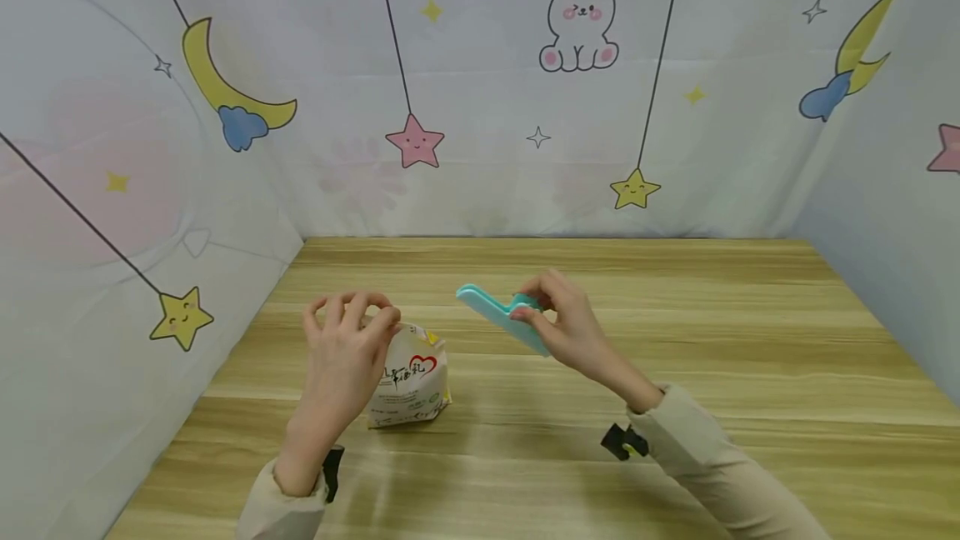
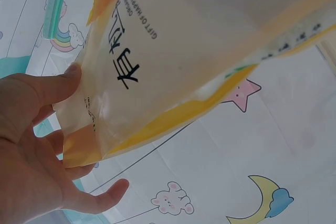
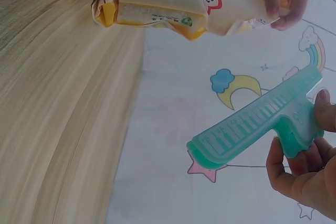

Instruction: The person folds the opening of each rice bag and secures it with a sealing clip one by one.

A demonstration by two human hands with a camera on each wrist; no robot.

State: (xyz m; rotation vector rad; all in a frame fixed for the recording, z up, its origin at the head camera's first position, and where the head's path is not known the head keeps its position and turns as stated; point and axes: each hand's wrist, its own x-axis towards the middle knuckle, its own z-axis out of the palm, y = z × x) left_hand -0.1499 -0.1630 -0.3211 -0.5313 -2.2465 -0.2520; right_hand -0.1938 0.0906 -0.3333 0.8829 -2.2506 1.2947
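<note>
Rice bag (image 1: 408, 377) stands on the bench (image 1: 675, 407) at lower centre, its top pinched by the left hand (image 1: 341, 357). Right hand (image 1: 566, 327) squeezes the teal sealing clip (image 1: 501, 317); spreading it wide and squaring it to a flattened bag top seems wisest.

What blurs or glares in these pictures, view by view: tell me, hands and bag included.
Head view: even soft light, sharp, faint shadows under the bag and both hands, left hand, right hand holding the clip. Left wrist view: bag very close, bright and washed out, slightly soft. Right wrist view: table streaked and blurred, clip sharp.
</note>
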